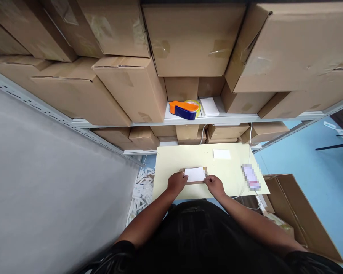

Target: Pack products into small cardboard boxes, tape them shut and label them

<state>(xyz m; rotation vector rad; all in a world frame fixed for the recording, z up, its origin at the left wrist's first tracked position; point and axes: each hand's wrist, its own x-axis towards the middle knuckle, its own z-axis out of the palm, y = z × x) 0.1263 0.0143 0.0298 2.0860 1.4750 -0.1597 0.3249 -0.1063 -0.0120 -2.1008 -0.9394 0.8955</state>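
While both forearms reach forward from the body and converge over the pale yellow counter (171,167), the left hand (176,182) grips the left end of a flat brown piece (193,182) with curled fingers, and the right hand (214,185) pinches its right end. A white card (194,174) lies on the brown piece, between the two hands, near the counter's front edge. Farther back on the counter rests a second white card (221,153). An orange and blue tape dispenser (184,109) sits on the shelf (148,121) among cardboard boxes (131,85). An open carton (300,213) stands at right on the blue floor.
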